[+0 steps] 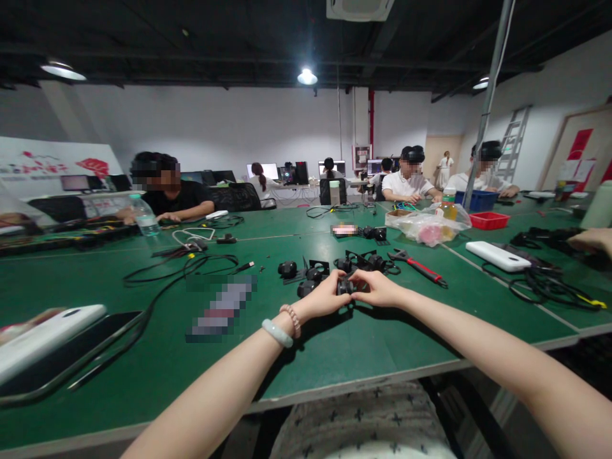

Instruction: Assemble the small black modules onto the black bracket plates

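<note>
Between my two hands is a small black round part with a ridged side (345,287), held just above the green table (382,350). The fingers of my left hand (326,296) close on it from the left; a bangle and a bead bracelet circle that wrist. From the right, my right hand (375,289) pinches the same part. Just beyond my hands lie several similar black parts (287,269), some with flat black plates. An adjustable wrench (421,268) with red-and-black handle rests to the right of them.
Black cables (191,262) and a blurred-out flat device (222,310) lie left. A white power bank (497,256) is on the right. Farther back are a plastic bag (428,224), a red tray (489,220) and a blue bin (478,200). Several people sit around.
</note>
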`<action>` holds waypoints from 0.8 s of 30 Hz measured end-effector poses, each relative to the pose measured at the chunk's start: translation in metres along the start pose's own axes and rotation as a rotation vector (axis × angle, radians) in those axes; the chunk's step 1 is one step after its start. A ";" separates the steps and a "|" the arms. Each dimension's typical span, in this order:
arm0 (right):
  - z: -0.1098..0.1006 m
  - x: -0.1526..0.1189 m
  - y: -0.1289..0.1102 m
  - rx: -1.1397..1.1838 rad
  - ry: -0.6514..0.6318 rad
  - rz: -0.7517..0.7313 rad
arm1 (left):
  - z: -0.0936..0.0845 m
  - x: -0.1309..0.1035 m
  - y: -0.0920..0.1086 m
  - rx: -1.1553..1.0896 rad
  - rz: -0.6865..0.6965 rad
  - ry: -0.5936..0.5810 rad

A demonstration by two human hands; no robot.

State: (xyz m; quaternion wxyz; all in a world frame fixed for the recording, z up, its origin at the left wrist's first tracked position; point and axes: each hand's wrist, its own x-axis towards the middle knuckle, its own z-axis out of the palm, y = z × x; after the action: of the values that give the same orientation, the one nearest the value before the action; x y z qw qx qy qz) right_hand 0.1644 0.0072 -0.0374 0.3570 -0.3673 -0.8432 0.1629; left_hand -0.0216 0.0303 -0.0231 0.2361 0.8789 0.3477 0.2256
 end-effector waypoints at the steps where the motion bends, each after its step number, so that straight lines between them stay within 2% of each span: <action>1: 0.000 0.000 0.000 -0.020 -0.002 -0.006 | 0.000 0.000 0.000 0.000 0.002 0.001; 8: -0.001 0.001 -0.001 -0.066 -0.010 -0.015 | -0.001 0.000 0.001 0.007 -0.001 0.007; 15: -0.001 -0.001 -0.002 0.048 -0.025 0.019 | -0.001 0.000 0.003 0.005 0.005 0.009; 24: 0.000 -0.001 0.000 0.054 -0.028 -0.005 | -0.002 -0.001 0.004 0.006 -0.001 0.004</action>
State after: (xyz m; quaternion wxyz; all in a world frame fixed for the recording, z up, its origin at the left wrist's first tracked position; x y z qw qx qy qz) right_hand 0.1650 0.0064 -0.0384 0.3553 -0.3531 -0.8443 0.1902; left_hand -0.0209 0.0274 -0.0197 0.2330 0.8789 0.3491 0.2264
